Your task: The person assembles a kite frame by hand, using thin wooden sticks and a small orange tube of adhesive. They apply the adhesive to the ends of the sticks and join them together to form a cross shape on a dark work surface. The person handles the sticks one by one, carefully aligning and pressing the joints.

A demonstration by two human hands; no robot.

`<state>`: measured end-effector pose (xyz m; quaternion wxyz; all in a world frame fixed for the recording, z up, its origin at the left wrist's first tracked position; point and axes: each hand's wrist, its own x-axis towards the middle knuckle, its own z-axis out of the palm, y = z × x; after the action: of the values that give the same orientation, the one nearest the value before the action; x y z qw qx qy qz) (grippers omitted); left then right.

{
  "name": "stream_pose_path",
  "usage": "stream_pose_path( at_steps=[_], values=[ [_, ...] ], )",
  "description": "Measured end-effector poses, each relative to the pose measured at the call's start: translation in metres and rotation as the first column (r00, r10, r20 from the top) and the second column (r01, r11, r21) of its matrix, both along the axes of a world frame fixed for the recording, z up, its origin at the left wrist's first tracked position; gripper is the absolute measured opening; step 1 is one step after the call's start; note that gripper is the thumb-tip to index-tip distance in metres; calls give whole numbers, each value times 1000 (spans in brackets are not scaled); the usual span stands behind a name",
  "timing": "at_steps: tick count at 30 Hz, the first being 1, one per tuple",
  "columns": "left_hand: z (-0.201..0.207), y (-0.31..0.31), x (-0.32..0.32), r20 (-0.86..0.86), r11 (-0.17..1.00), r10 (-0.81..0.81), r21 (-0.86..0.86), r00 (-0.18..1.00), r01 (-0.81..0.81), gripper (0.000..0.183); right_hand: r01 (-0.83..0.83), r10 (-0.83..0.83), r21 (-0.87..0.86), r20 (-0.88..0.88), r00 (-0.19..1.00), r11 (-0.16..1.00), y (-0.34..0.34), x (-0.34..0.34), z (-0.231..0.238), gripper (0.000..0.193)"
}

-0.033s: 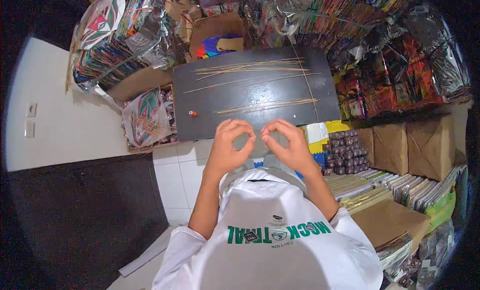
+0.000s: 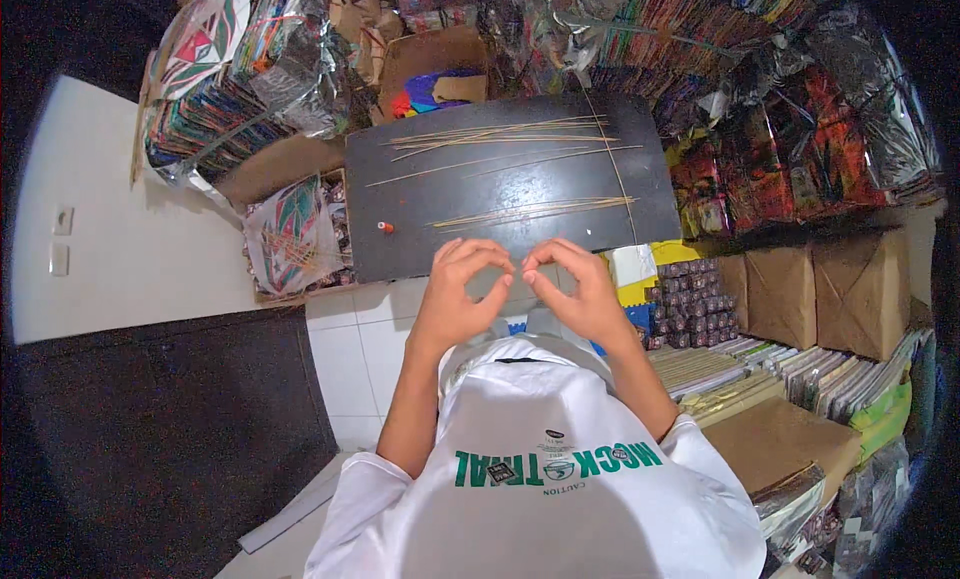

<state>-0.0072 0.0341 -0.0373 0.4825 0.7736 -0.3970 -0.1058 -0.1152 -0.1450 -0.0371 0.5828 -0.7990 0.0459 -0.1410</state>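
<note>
Both my hands are raised in front of my body, just short of the near edge of the dark table (image 2: 400,254). Thumb and fingertips of my left hand (image 2: 462,287) meet in a ring, with nothing visible inside. My right hand (image 2: 578,291) forms a matching ring beside it, a narrow gap between the two. On the table lie thin bamboo sticks (image 2: 540,210) in a loose near row, with more sticks (image 2: 500,134) crossing farther back. A small orange-red spool (image 2: 386,227) with a pale end sits at the left.
Left of the table stands a box holding a patterned paper kite (image 2: 297,234). An open carton (image 2: 440,51) with colourful pieces is behind it. Wrapped stacks (image 2: 800,149) crowd the far right. Brown paper parcels (image 2: 860,289) and stacked small dark boxes (image 2: 690,304) sit at my right.
</note>
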Motion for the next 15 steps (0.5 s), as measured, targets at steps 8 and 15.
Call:
stream_pose_path(
  at_steps=[8, 15],
  values=[
    [6, -9, 1, 6, 998, -60, 16, 998, 59, 22, 5, -5, -10, -15, 1000, 1000, -4, 0, 5, 14],
    [2, -18, 4, 14, 997, -78, -1, 997, 78, 15, 19, -19, -16, -2, 1000, 1000, -11, 0, 3, 11]
  ],
)
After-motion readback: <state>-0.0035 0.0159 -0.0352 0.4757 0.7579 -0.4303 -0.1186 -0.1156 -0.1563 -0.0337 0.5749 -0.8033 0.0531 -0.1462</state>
